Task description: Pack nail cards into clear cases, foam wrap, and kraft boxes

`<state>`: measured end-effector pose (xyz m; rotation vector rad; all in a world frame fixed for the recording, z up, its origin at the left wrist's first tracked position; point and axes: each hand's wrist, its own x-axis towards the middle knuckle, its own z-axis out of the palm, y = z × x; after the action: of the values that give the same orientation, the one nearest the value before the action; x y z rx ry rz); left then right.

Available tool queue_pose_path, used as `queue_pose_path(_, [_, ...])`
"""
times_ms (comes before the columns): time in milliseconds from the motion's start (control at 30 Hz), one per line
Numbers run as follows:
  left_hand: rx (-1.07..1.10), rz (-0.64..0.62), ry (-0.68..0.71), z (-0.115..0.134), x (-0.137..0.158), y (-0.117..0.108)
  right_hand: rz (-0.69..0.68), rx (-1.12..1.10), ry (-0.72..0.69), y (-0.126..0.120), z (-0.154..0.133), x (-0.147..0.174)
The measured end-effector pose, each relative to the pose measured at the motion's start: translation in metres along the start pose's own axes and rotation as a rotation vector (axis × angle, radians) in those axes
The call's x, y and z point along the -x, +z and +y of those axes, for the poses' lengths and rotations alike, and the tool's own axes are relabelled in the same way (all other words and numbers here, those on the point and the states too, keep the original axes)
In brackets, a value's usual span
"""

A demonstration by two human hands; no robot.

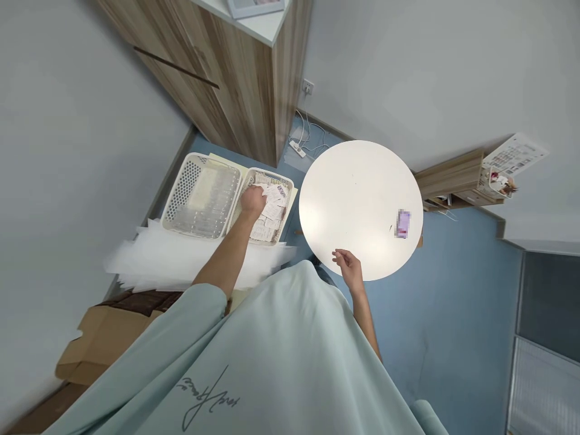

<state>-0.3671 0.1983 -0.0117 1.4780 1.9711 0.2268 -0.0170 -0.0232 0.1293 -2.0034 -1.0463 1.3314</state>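
My left hand (pixel 254 201) reaches into the right-hand white basket (pixel 292 193), its fingers closed at the left side. Small white printed papers or packets (pixel 273 208) fill this basket; whatever the fingers grip is hidden. Beside it stands a second white basket (pixel 181 192) with clear plastic pieces (pixel 206 208) inside. Over the near edge of a round white table (pixel 357 193) hovers my right hand (pixel 348 266), fingers slightly bent and apart, holding nothing. Farther right on the tabletop lies a small purple item (pixel 402 224), its picture blurred.
White translucent sheets (pixel 149 257) are stacked before the baskets, with a cardboard box (pixel 104 338) nearer to me. A tall wooden cabinet (pixel 244 78) stands behind. A power strip (pixel 297 148) with cables lies on the blue floor. A low wooden shelf (pixel 453 175) is at the right wall.
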Motion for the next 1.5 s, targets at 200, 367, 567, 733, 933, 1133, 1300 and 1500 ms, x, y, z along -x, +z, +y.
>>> queue_pose_path(200, [0.150, 0.212, -0.037, 0.010, 0.029, -0.021, -0.043, 0.000, -0.038, -0.006, -0.002, -0.011])
queue_pose_path(367, [0.434, 0.357, -0.018, 0.033, 0.085, -0.036, -0.129, -0.031, -0.102, -0.008, -0.006, -0.028])
queue_pose_path(567, [0.802, 0.070, 0.054, 0.084, 0.171, -0.019, -0.310, -0.075, -0.185, -0.012, -0.020, -0.046])
queue_pose_path(733, [0.841, -0.117, 0.080, 0.129, 0.218, 0.004, -0.399, -0.143, -0.213, -0.026, -0.022, -0.054])
queue_pose_path(933, [0.833, -0.100, 0.119, 0.171, 0.236, 0.024, -0.531, -0.228, -0.115, -0.058, -0.017, -0.045])
queue_pose_path(1133, [0.859, -0.133, 0.080, 0.204, 0.249, 0.036, -0.300, -0.425, -0.085, -0.068, -0.016, -0.029])
queue_pose_path(1300, [0.946, -0.130, 0.065, 0.221, 0.259, 0.046, -0.183, -0.456, -0.086, -0.070, -0.019, -0.025])
queue_pose_path(1500, [0.966, -0.083, 0.074, 0.231, 0.262, 0.046, -0.247, -0.396, -0.149, -0.075, -0.022, -0.025])
